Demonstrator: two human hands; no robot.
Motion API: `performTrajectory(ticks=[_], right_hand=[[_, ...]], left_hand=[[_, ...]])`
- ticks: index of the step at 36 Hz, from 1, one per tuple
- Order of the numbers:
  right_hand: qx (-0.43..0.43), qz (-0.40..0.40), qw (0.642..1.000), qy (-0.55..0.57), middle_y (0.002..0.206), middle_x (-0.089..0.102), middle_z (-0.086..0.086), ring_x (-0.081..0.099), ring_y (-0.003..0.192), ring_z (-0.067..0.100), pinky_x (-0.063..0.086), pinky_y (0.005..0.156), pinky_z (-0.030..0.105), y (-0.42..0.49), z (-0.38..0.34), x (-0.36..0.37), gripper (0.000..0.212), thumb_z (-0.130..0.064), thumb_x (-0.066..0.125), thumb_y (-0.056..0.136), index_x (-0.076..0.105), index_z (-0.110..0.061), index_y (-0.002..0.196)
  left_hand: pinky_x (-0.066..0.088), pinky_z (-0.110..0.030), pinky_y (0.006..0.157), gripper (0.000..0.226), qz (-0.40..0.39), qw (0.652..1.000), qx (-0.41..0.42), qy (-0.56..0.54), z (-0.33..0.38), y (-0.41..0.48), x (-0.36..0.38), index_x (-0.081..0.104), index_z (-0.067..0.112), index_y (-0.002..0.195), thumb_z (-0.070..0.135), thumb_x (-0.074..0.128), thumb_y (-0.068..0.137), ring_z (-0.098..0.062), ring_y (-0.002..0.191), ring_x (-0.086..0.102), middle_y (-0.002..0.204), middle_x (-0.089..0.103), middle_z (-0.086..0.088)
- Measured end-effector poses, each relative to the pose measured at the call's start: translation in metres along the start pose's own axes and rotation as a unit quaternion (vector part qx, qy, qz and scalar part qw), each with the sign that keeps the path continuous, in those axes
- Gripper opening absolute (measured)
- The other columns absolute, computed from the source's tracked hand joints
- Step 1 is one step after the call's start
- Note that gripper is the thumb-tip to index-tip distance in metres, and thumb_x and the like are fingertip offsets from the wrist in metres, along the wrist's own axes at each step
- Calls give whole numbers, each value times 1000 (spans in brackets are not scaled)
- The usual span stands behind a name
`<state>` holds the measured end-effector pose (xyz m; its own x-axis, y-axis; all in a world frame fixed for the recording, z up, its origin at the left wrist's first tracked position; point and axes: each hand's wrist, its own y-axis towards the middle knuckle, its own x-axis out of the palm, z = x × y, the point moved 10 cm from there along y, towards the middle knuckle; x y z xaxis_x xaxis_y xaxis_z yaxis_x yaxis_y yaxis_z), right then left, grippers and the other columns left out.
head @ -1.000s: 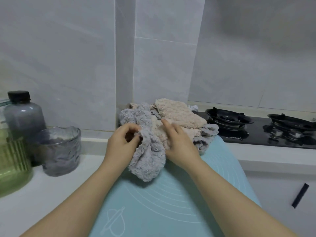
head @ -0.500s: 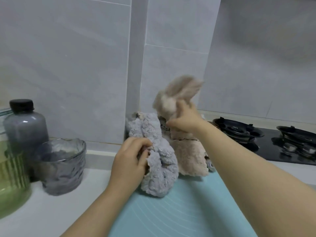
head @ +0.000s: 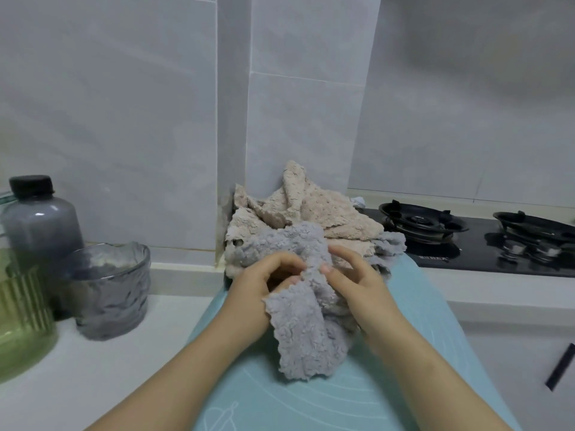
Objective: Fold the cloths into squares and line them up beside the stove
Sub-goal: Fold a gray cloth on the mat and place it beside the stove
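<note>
From the head view, the left hand (head: 259, 295) and the right hand (head: 361, 290) sit close together over a pale blue mat (head: 326, 402) on the desk (head: 93, 362). Each hand has its fingers curled and pinches the top edge of a crumpled grey cloth (head: 306, 340). The cloth sags from between the hands, and its lower end lies on the mat below them. Just beyond the hands, a heap of beige cloths (head: 311, 209) is piled against the tiled wall corner. The stove (head: 466, 241) lies beyond and to the right of the right hand. Left of the left hand stand a grey glass cup (head: 109, 290), a dark-capped bottle (head: 39, 219) and a green jar (head: 21, 309).
</note>
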<state>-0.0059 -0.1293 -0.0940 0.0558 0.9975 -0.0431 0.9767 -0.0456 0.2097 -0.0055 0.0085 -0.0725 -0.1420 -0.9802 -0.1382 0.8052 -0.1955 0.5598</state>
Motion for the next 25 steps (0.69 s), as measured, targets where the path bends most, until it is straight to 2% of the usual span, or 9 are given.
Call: performTrajectory(ticks=[4, 6, 8, 11, 14, 17, 19, 22, 25], right_hand=[[30, 55, 998, 17, 94, 68, 9, 63, 84, 22, 50, 83, 39, 4, 13, -23, 21, -1, 58, 86, 66, -20, 81], [41, 51, 997, 40, 93, 68, 8, 63, 87, 22, 50, 79, 36, 6, 15, -23, 13, -10, 60, 87, 66, -19, 80], [49, 24, 997, 50, 93, 70, 0, 65, 88, 16, 49, 80, 31, 5, 14, -14, 12, -31, 60, 87, 66, -21, 87], [45, -35, 998, -11, 102, 65, -11, 62, 92, 4, 48, 79, 23, -1, 12, 4, 30, -52, 56, 83, 61, -29, 101], [36, -22, 999, -28, 101, 68, -2, 66, 86, 9, 55, 73, 22, -4, 7, 6, 26, -31, 65, 83, 60, -23, 108], [43, -1, 997, 66, 84, 72, 3, 70, 70, 15, 58, 64, 27, -4, 6, -1, 13, -9, 63, 85, 63, -16, 95], [63, 1, 983, 174, 81, 73, 8, 70, 70, 20, 59, 66, 32, -2, 8, -2, 12, -3, 58, 86, 62, -10, 94], [70, -49, 948, 307, 104, 70, 18, 68, 93, 30, 54, 83, 43, 0, 2, 4, 35, -12, 58, 76, 60, -6, 111], [100, -83, 936, 327, 115, 66, 18, 64, 106, 31, 50, 91, 44, 0, 8, 10, 49, -23, 55, 76, 58, -4, 120]], left_hand=[[39, -5, 58, 29, 98, 991, -53, 76, -12, 6, -26, 49, 25, 84, 2, 66, 81, -2, 59, 46, 75, 45, 3], [39, -7, 59, 32, 100, 986, -108, 79, -24, 5, -30, 45, 24, 100, 15, 69, 80, -5, 61, 44, 84, 42, 3], [42, -12, 66, 51, 69, 984, -152, 63, -33, 3, -22, 38, 25, 119, 22, 69, 79, -4, 72, 51, 97, 45, 2], [49, -12, 66, 68, 13, 986, -167, -23, -36, -2, -3, 30, 30, 128, 8, 70, 78, -2, 84, 58, 109, 48, 8], [51, -11, 67, 61, -10, 989, -126, -74, -27, -2, 5, 43, 31, 113, -10, 66, 75, 0, 80, 63, 106, 56, 9], [52, -12, 62, 47, 30, 985, -106, -135, -15, -2, -2, 54, 26, 99, -17, 54, 81, 2, 65, 64, 86, 62, 0], [54, -17, 68, 40, 89, 984, -81, -130, -10, -1, -15, 56, 24, 95, -15, 52, 84, -5, 69, 64, 81, 61, -1], [46, -21, 79, 38, 155, 982, -71, -75, -12, 0, -33, 50, 31, 102, -1, 61, 84, -7, 81, 57, 93, 55, 3], [46, -20, 70, 34, 142, 970, -146, -131, -27, -3, -29, 46, 28, 112, 18, 62, 84, -13, 82, 54, 101, 52, 0]])
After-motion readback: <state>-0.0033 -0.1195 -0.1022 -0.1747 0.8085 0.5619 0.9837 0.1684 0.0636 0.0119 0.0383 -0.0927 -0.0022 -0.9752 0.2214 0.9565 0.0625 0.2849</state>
